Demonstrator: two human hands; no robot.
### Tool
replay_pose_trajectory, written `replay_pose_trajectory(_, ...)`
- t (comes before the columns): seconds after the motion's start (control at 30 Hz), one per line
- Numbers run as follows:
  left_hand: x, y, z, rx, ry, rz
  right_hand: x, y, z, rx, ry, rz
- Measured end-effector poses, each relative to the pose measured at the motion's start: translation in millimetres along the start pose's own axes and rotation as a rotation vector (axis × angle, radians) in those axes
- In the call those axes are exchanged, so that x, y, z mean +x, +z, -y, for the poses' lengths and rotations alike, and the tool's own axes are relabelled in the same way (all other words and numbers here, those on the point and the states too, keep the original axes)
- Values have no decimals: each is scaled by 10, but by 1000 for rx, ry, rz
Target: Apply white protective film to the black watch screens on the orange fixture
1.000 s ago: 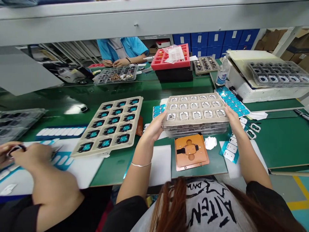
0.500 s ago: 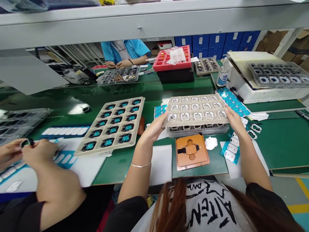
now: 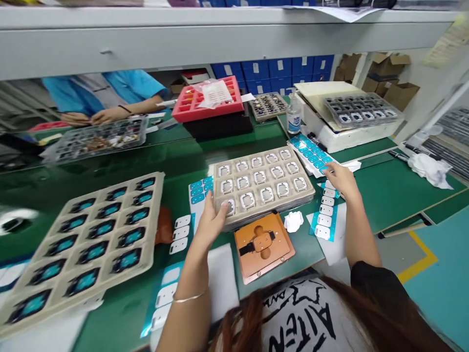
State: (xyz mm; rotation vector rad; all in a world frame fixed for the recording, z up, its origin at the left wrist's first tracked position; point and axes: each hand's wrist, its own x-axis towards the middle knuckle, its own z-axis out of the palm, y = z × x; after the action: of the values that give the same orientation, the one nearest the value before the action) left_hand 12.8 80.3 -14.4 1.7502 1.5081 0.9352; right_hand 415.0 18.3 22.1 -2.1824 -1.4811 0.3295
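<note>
A beige plastic tray (image 3: 259, 165) filled with white square frames (image 3: 259, 177) rests on top of other trays in front of me. My left hand (image 3: 212, 220) grips its left front corner, thumb on top near one of the frames. Off the tray's right side, my right hand (image 3: 340, 178) has its fingers apart, over the near end of a sheet of blue stickers (image 3: 311, 152). Close below it lies a strip of white pads on blue backing (image 3: 326, 210). An orange fixture (image 3: 264, 247) with a dark strap piece sits before the tray, beside crumpled white paper (image 3: 293, 221).
To the left, a tilted beige tray (image 3: 156, 230) holds black frames with teal centres. Behind stand a red bin (image 3: 208, 105), a clear bottle (image 3: 293, 115) and a white foam box (image 3: 344, 139). A person in blue (image 3: 106, 93) sits opposite. A shelf beam (image 3: 234, 41) spans above.
The tray of white frames has come down onto the stack. My right hand has let go of it and moved right to the blue sticker sheet. The view has turned right.
</note>
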Motion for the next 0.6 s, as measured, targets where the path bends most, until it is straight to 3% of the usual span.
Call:
replay_pose_trajectory(0.13, -53, 53, -34, 16, -51, -64, -29, -123, -372, -115, 162, 15)
replay_pose_trajectory(0.27, -97, 35, -92, 64, -92, -63, -8, -145, -574, -99, 207, -13)
replay_pose_trajectory(0.4, -104, 14, -93, 51, -94, -47, 153, -252, -604, 23, 200, -96)
replay_pose_trajectory(0.6, -120, 0, -59, -21, -43, -24, 663, -534, -502, 345, 250, -234)
